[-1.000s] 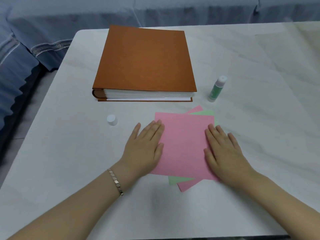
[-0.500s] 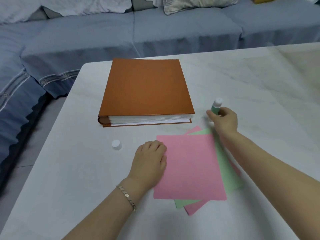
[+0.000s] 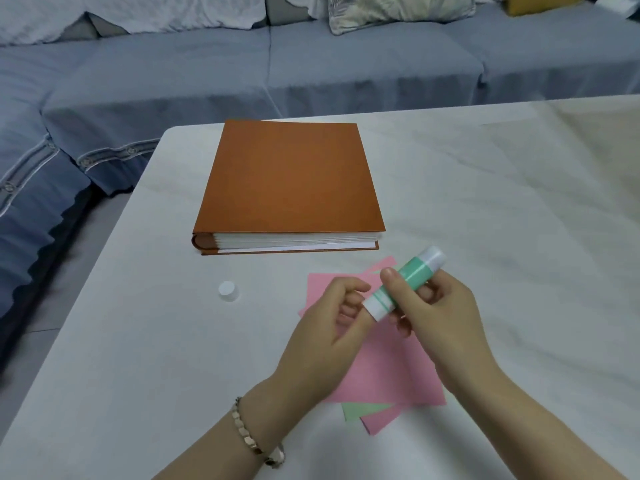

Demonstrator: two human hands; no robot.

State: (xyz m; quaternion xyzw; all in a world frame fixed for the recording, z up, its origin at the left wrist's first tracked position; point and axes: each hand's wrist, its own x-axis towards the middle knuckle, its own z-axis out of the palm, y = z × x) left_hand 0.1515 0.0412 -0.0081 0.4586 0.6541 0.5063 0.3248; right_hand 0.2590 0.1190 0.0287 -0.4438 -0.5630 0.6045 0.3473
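Two hands meet above the papers near the middle of the tabletop (image 3: 138,358), somewhat toward its near edge; the right hand (image 3: 440,317) grips the glue stick (image 3: 405,285), thumb over the green barrel and fingers curled round behind it, so the stick is lifted clear of the surface and slanted, its white upper end pointing toward the far right and its white lower end toward the left hand (image 3: 325,327); the left hand's fingers are loosely curled right at that lower end, but whether they pinch it or merely come close I cannot tell; a bracelet (image 3: 249,441) sits on the left wrist; beneath both hands lies a pink sheet (image 3: 391,372), with a green sheet (image 3: 360,408) and a second pink sheet (image 3: 381,422) fanned out under it; a small white cap (image 3: 229,291) stands alone toward the left edge, well apart from the hands; beyond it a closed orange album (image 3: 291,181) lies flat near the far left corner, spine to the left; a blue sofa (image 3: 346,64) runs along past the far edge.
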